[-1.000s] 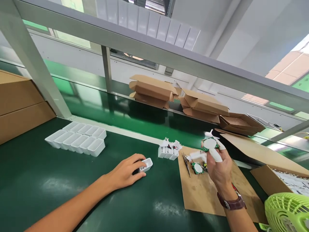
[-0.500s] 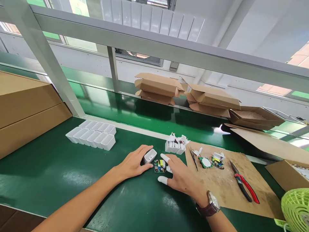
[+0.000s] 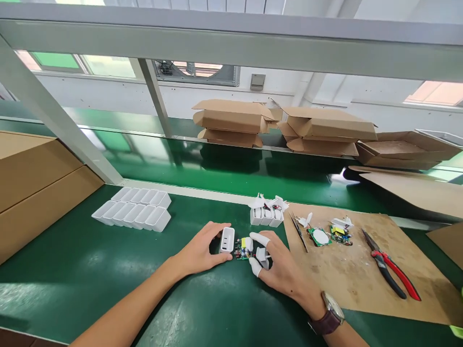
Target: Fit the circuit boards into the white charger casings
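My left hand [image 3: 202, 248] grips a small white charger housing [image 3: 227, 239], its slotted end wall facing me. Just to its right is a green circuit board [image 3: 243, 248] with a yellow transformer, and its left edge is close to the housing's side. My right hand [image 3: 278, 262], wearing white finger cots on thumb and forefinger, is closed on the board's right end. A white plug piece [image 3: 262, 258] sits inside that grip, under the palm side. Behind the right hand stand several white housings [image 3: 266, 218] with wired parts on top.
Two rows of open white housings [image 3: 133, 209] stand at left. On a brown cardboard sheet [image 3: 347, 274] at right lie tweezers [image 3: 299, 233], two circuit boards [image 3: 320, 236] and red-black pliers [image 3: 390, 267]. Cardboard boxes [image 3: 231, 118] stand beyond the green belt [image 3: 217, 168]; another box [image 3: 36, 178] is at left.
The view has tilted down and levelled. My right fingers, spread around the board before, have closed on its right end. The housing in my left hand has turned more upright.
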A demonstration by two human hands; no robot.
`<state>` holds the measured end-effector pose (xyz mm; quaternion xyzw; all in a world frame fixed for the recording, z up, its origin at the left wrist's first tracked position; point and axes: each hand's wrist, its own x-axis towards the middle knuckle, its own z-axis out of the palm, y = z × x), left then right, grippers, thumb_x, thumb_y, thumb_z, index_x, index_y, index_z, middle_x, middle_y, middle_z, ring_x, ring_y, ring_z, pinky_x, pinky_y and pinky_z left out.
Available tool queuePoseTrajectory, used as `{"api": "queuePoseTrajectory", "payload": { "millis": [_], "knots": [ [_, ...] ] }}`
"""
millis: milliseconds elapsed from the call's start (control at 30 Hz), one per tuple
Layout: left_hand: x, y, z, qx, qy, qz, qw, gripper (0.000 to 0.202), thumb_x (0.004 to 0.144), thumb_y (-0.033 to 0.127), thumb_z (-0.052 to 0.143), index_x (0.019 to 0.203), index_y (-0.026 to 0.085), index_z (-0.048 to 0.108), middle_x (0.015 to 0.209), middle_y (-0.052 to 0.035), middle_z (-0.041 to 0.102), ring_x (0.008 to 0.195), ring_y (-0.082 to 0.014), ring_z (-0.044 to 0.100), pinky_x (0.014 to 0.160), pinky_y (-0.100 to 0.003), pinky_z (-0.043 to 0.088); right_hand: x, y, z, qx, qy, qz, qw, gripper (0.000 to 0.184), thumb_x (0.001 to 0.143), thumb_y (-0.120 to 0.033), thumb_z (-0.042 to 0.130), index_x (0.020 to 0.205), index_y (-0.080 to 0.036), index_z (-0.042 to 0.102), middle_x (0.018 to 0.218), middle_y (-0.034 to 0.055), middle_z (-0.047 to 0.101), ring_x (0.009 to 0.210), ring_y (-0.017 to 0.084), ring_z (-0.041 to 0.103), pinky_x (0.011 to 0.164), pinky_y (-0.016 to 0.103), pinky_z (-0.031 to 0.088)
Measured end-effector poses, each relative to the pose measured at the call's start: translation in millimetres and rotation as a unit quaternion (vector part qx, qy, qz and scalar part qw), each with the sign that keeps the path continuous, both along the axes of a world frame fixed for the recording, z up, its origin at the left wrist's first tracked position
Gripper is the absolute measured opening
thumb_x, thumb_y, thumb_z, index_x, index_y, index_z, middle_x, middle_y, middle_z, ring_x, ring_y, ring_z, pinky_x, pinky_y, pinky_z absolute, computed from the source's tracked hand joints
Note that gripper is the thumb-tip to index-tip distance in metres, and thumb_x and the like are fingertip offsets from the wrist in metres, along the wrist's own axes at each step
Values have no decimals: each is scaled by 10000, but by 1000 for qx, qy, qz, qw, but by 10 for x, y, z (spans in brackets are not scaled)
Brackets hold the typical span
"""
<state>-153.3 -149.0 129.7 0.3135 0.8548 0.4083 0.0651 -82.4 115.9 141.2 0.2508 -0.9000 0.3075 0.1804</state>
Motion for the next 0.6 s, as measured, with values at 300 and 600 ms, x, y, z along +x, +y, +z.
{"api": "queuePoseTrajectory", "payload": {
  "millis": [300,600],
  "knots": [
    [70,71,13,57,199,-32,978,652,946,245,709,1534,281,428,1265,-119,620,1140,-280,581,992,-483,530,154,-184,169,-78,153,5,985,622,914,-47,650,1484,-221,471,1267,153,679,1235,302,648,979,510,625],
    [90,84,38,60,235,-47,969,681,960,182,684,1566,280,390,1256,-118,607,1144,-267,576,981,-455,531,183,-216,30,-59,153,29,986,587,930,-12,601,1483,-173,492,1265,170,706,1313,298,619,1010,498,634]
  ]
}}
